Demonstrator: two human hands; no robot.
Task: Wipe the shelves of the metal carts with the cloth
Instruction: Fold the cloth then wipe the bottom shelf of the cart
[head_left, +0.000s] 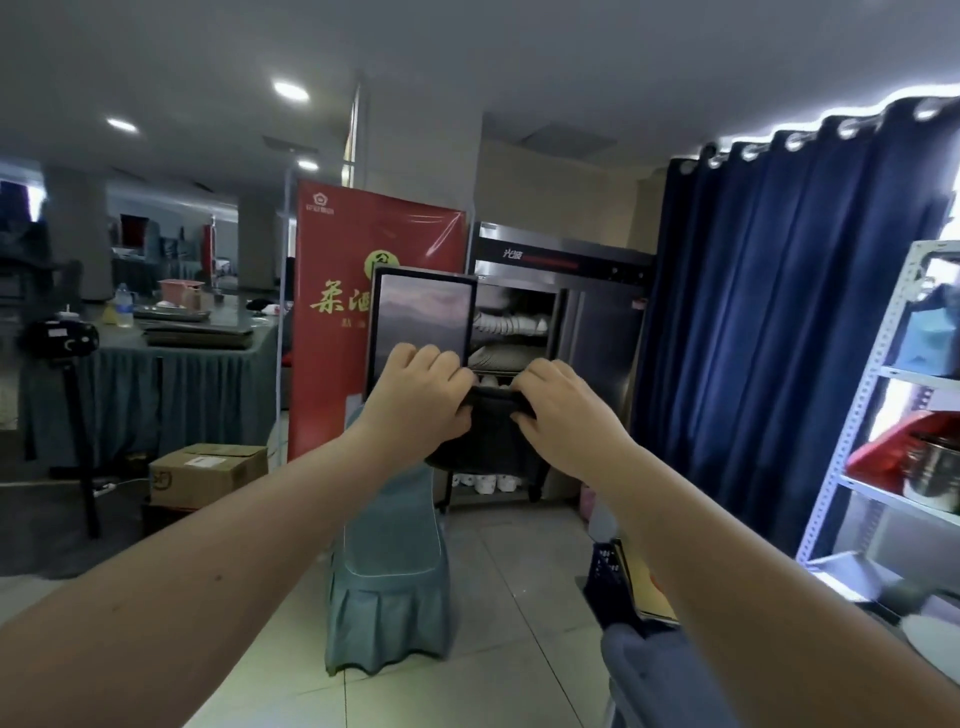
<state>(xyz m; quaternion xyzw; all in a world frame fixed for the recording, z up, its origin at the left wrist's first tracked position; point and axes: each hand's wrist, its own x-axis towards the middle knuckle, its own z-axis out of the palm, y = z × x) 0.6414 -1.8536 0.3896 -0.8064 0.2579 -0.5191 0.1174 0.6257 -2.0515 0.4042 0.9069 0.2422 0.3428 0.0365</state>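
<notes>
Both arms reach out in front of me at chest height. My left hand (423, 395) and my right hand (563, 410) grip the top edge of a dark cloth (488, 431) between them, fingers curled over it, and the cloth hangs down below the hands. No metal cart is plainly in view. A white metal shelf rack (883, 374) stands at the far right, apart from my hands.
A chair in a teal cover (389, 566) stands just ahead on the tiled floor. Behind it are a red banner (332, 322), a steel cabinet with dishes (597, 322) and a blue curtain (779, 312). A cardboard box (208, 473) and a draped table (156, 374) are at left.
</notes>
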